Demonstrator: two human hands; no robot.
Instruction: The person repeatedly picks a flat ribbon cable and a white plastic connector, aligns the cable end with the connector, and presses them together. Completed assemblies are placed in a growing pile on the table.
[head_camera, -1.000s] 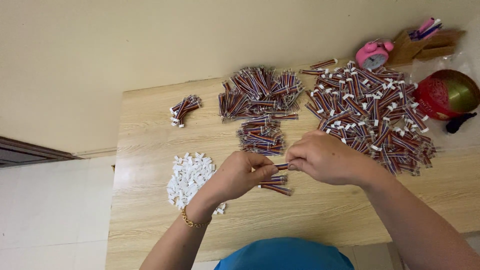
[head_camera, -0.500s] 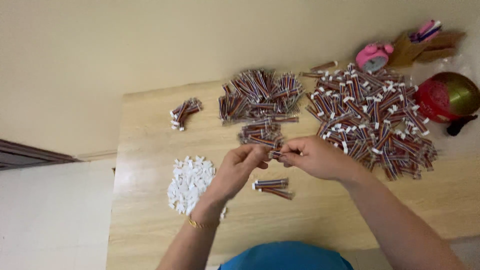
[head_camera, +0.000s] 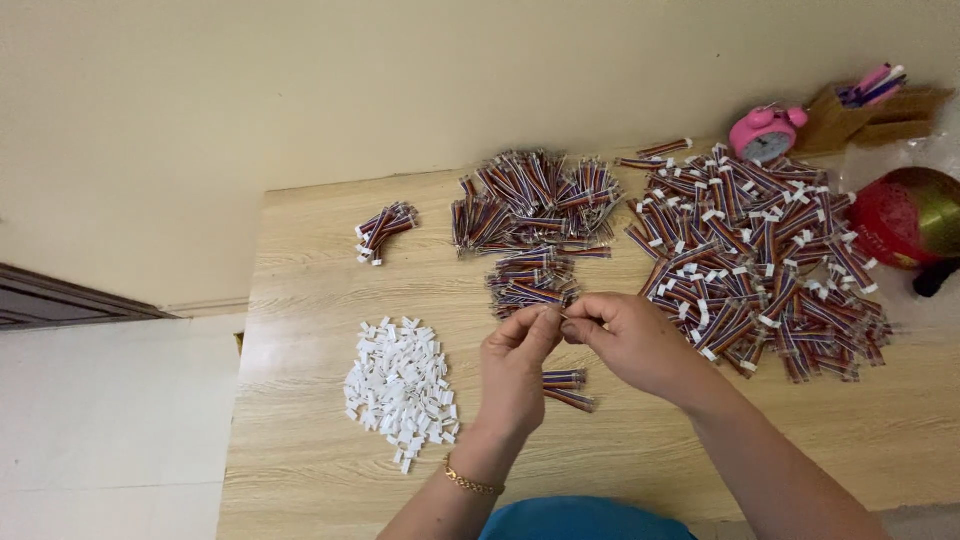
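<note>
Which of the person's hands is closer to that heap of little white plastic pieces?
Left. The left hand is just right of the white pieces, with a gap between them; the right hand is farther off, beyond the left hand.

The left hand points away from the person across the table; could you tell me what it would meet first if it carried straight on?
Most likely the small pile of striped wire pieces just beyond the left hand, though height above the table is unclear.

Both forearms are seen bare, with no sleeves reaching into view. A thin gold-coloured chain bracelet (head_camera: 470, 482) is worn on the wrist of the left hand (head_camera: 515, 372). A blue garment (head_camera: 585, 520) is glimpsed at the lower edge. The right hand (head_camera: 630, 345) is worn bare, without rings visible.
</note>
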